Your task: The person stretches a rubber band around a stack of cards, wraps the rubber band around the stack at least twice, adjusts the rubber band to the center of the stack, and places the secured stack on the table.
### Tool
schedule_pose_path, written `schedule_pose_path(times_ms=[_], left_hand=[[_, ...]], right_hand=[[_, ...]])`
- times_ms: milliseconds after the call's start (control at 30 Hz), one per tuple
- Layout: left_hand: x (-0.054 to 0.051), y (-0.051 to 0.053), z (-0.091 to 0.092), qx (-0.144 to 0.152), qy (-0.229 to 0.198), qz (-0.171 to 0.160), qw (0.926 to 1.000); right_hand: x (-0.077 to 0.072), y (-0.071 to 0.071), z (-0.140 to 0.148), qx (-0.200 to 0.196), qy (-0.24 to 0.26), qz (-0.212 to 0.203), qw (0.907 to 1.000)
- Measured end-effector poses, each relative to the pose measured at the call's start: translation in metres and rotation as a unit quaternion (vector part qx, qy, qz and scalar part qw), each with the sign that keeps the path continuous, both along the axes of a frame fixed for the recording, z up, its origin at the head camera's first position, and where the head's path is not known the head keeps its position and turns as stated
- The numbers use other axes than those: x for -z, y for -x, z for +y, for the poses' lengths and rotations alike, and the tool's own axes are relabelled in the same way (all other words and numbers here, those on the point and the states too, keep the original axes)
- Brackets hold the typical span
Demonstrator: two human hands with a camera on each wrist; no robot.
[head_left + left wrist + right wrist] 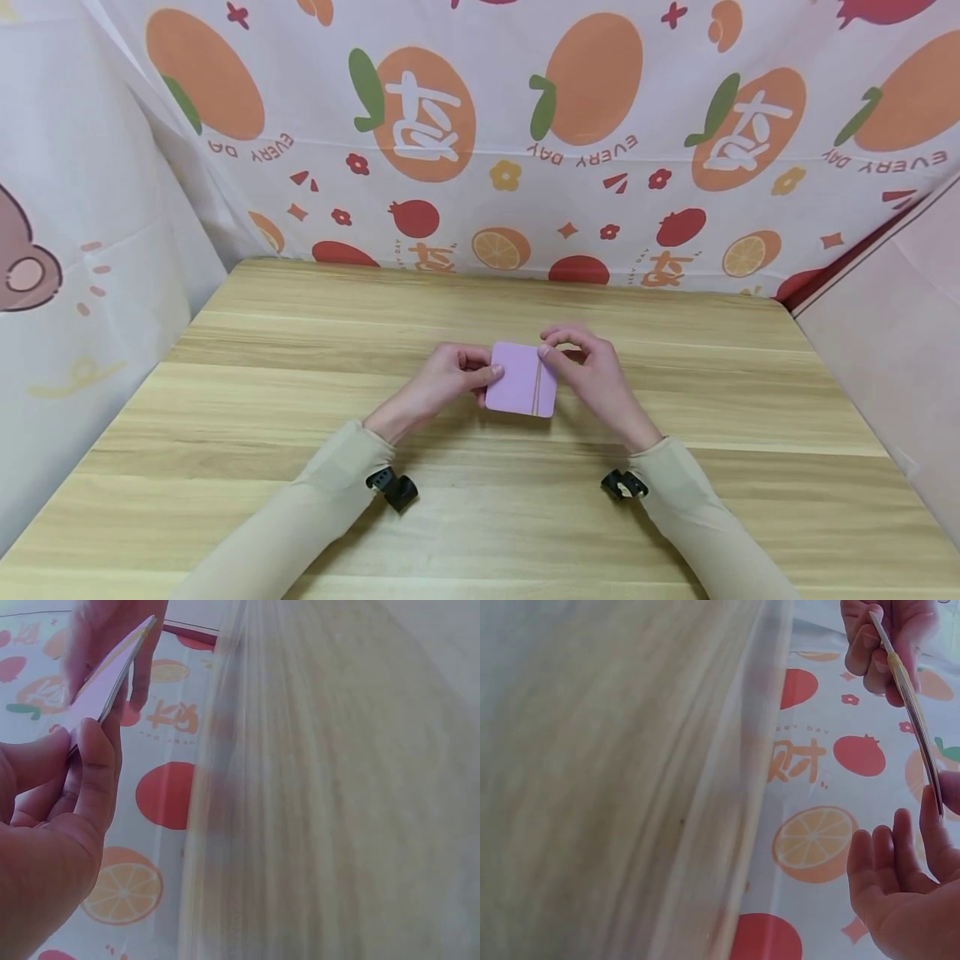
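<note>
A thin purple square [513,382], rounded at the corners like a small card or pad, is held up above the table. Tan elastic band strands [536,392] run down its face near the right side. At its left edge my left hand [448,377] pinches it, thumb on the face and fingers behind. My right hand [594,375] pinches the upper right corner, with the thumb at the band's top end. Seen nearly edge-on in the right wrist view, the purple square [910,697] shows thin layers. Its back is mostly hidden.
Beneath both hands lies a wood-grain table [480,517]. A fruit-printed cloth [480,100] hangs along its far edge, with a pale cloth [82,217] at the left and a light panel [892,333] at the right. Black straps with small devices sit on both wrists.
</note>
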State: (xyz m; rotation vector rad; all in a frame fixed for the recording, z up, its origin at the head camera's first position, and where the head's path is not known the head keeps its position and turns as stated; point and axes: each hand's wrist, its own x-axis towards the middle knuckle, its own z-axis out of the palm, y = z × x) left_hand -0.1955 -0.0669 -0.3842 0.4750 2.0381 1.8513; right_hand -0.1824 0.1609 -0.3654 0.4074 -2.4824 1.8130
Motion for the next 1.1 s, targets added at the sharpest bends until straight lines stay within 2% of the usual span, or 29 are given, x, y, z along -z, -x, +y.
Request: schedule_pose_path(times_ms=[33,133,267,367,533,700,967,1100], left_hand=[[0.000,0.000,0.000,0.003,0.001,0.001,1.0000],[0.000,0.000,-0.001,0.008,0.005,0.001,1.0000],[-0.002,0.000,-0.001,0.011,0.013,0.002,0.9999],[-0.003,-0.001,0.000,0.012,0.020,0.005,0.9997],[-0.002,-0.002,0.001,0.017,0.025,0.011,0.9995],[-0.001,-0.001,0.002,0.010,0.015,-0.003,0.9998],[0.000,0.002,0.000,-0.011,-0.002,-0.031,0.9995],[-0.002,0.003,-0.002,-0.020,-0.011,-0.030,0.9993]], right_hand=[[-0.003,-0.002,-0.001,-0.001,0.004,-0.007,1.0000],[-0.001,0.000,0.000,-0.005,0.011,-0.010,0.9999],[0.013,0.007,0.004,-0.006,0.018,-0.003,0.9998],[0.011,0.006,0.004,-0.003,0.007,-0.015,0.9999],[0.001,0.000,-0.001,-0.010,-0.004,-0.023,0.9997],[-0.016,-0.010,-0.006,-0.005,-0.009,-0.019,0.9998],[-0.019,-0.009,-0.003,0.004,0.005,-0.031,0.9995],[-0.020,-0.008,-0.002,0.003,0.009,-0.040,0.9991]])
